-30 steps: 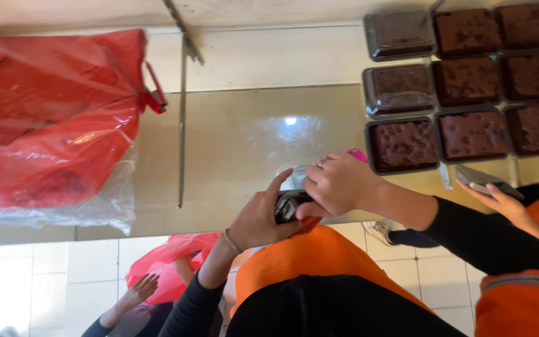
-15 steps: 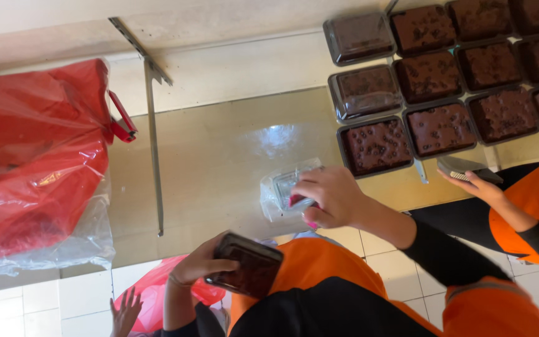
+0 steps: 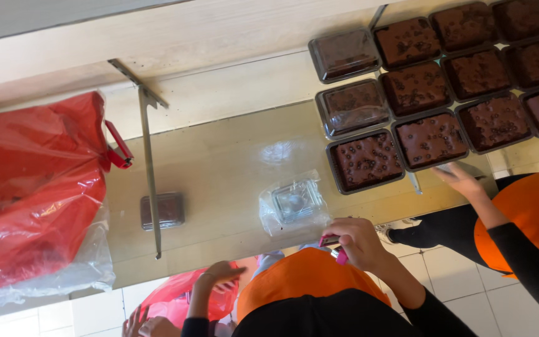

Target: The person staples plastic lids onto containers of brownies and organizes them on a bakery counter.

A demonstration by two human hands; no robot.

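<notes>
Boxed brownie (image 3: 163, 210) now sits on the bench (image 3: 219, 168), released; left hand (image 3: 219, 274) hangs empty at the edge. Right hand (image 3: 358, 242) grips a pink thing (image 3: 330, 240) beside the clear lids (image 3: 294, 203).

The right hand (image 3: 358, 240) is raised at the near edge, right of centre. Its fingers are curled tight around a small pink thing (image 3: 330, 241), and a black-sleeved forearm slants back to the right. The left hand (image 3: 219, 274) hangs lower and further left, fingers loosely bent and apparently empty, though the view is poor.
</notes>
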